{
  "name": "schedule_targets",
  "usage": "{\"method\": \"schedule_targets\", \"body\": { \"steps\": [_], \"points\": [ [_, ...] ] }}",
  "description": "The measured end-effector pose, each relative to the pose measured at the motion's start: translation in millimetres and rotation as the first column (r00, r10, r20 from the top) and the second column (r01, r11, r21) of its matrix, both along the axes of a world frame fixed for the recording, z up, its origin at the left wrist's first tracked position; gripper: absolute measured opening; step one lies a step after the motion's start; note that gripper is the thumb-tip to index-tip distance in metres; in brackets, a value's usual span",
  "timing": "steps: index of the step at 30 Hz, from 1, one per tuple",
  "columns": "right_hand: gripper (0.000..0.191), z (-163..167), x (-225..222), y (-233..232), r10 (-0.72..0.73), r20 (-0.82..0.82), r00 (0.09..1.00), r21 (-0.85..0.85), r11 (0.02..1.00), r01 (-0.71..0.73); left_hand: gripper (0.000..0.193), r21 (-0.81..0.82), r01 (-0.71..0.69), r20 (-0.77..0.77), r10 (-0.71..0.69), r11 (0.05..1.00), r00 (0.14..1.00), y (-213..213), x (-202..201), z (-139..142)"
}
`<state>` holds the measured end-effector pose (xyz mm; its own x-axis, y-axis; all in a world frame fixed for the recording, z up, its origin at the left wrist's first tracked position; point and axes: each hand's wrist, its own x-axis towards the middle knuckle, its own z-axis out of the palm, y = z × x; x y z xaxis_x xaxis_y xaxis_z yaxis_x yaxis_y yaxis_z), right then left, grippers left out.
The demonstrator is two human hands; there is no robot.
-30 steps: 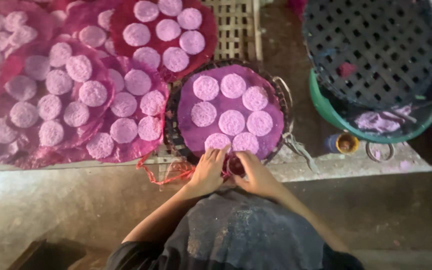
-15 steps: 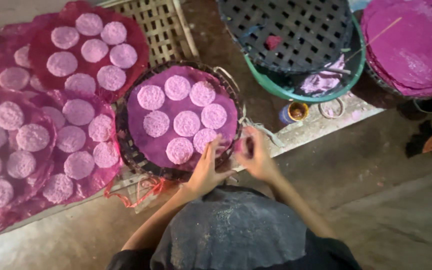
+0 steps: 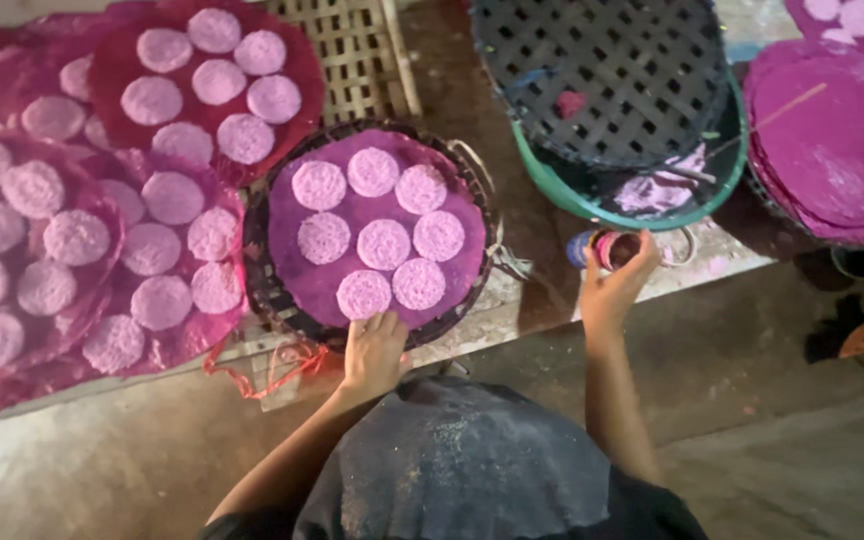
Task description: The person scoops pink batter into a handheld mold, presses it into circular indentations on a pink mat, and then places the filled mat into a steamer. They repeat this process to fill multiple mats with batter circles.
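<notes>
The left hand (image 3: 374,352) lies flat, fingers spread, on the round tray (image 3: 272,290) at 6 o'clock; the right hand (image 3: 614,285) cups a small tin (image 3: 614,248) standing upright.

Seven discs (image 3: 383,243) lie on a sheet in the round tray (image 3: 270,290) at the middle of the worktop (image 3: 542,310). The left hand (image 3: 374,352) rests on the tray's near rim. Left of it lie more disc-laden sheets (image 3: 72,240). To the right, the right hand (image 3: 614,285) touches a small cup (image 3: 612,247), just before a basin (image 3: 642,205) bearing a lattice tray (image 3: 602,75).
</notes>
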<state>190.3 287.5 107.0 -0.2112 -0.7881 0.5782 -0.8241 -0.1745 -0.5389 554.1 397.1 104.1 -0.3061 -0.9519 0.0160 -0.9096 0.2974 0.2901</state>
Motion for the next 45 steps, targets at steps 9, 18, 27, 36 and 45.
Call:
{"method": "schedule_targets", "body": {
  "steps": [9, 18, 27, 36, 45],
  "points": [
    [0.088, 15, 15, 5, -0.133, -0.092, 0.987, -0.002, 0.991, 0.134, 0.037, -0.017, -0.025, 0.002, 0.025, 1.0, 1.0, 12, 8, -6],
    [0.035, 10, 87, 1, 0.322, -0.258, 0.911, 0.186, 0.942, -0.28, 0.034, -0.124, 0.139, -0.326, -0.172, 0.983, 0.93, 19, 25, -3],
    [0.011, 5, 140, -31, 0.322, -0.383, 0.866, 0.273, 0.935, -0.228, 0.035, -0.182, -0.645, 0.106, 0.666, 0.743, 0.738, -84, 144, -21],
    [0.012, -2, 152, -20, 0.251, -0.029, 0.968, 0.221, 0.946, -0.238, 0.016, 0.178, -0.61, -0.163, 0.634, 0.772, 0.756, -100, 144, -24],
    [0.01, 46, 170, -25, 0.297, 0.145, 0.944, 0.186, 0.929, -0.32, 0.038, -0.118, -0.352, -0.624, 0.206, 0.929, 0.754, -93, 144, 45]
  ]
}}
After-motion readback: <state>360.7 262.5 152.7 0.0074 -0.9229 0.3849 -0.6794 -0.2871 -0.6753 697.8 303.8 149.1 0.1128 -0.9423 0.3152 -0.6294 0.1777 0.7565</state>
